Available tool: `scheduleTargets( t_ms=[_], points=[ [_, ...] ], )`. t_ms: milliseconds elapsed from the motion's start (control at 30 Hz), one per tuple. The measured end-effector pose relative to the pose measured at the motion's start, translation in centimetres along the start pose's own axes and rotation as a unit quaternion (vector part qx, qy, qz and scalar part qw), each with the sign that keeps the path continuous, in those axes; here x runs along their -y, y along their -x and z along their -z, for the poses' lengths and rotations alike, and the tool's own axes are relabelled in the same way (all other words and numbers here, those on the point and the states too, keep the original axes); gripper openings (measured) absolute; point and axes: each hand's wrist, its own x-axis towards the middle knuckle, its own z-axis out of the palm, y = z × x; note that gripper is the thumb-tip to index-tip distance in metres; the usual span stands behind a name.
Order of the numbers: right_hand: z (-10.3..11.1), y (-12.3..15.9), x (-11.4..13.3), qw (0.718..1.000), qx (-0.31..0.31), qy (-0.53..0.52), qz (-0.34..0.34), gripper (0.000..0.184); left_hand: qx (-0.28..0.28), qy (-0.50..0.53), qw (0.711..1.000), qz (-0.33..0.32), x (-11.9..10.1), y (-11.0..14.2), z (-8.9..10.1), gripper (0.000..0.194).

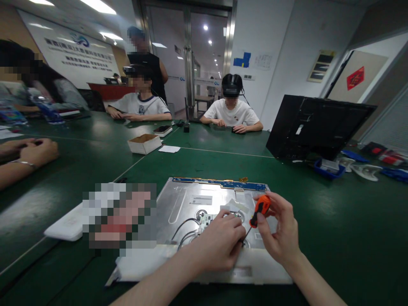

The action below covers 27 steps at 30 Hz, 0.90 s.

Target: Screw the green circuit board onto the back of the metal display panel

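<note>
A silver display panel [185, 199] lies back side up on the table before me, with a blue circuit strip [204, 182] along its far edge. My right hand [282, 227] grips an orange and black screwdriver [262, 208] by the handle, its shaft slanting down to the panel. Beside the shaft, my left hand [219, 240] rests over the panel with fingers curled; whatever they hold is hidden. A small circuit board [205, 219] shows partly from under this hand. Black cables [183, 224] run from the board toward me. Whitish film [146, 263] covers the panel's near part.
A white object [65, 223] lies left of the panel, next to a blurred-out patch. Farther off are an open box [145, 143], a black monitor [318, 127] and a blue tray [330, 168]. Other people sit around the green table [334, 229]; another person's hands [38, 155] are at left.
</note>
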Motion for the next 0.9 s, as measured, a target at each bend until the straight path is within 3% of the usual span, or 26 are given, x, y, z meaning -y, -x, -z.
scheduleTargets(
  t_ms=[333,700,900],
  points=[
    [-0.14,0.19,-0.38,0.999,-0.034,-0.029,-0.001,0.048,0.011,0.002,1.000,-0.003,0.02,-0.04,0.15,0.005],
    [0.29,-0.24,0.10,1.000,0.013,0.015,0.003,0.041,0.005,-0.001,1.000,-0.003,-0.01,-0.05,0.03,0.004],
    [0.10,0.08,-0.28,1.000,-0.016,0.011,-0.002,0.047,0.008,-0.004,1.000,-0.001,0.08,-0.02,-0.07,0.005]
  ],
)
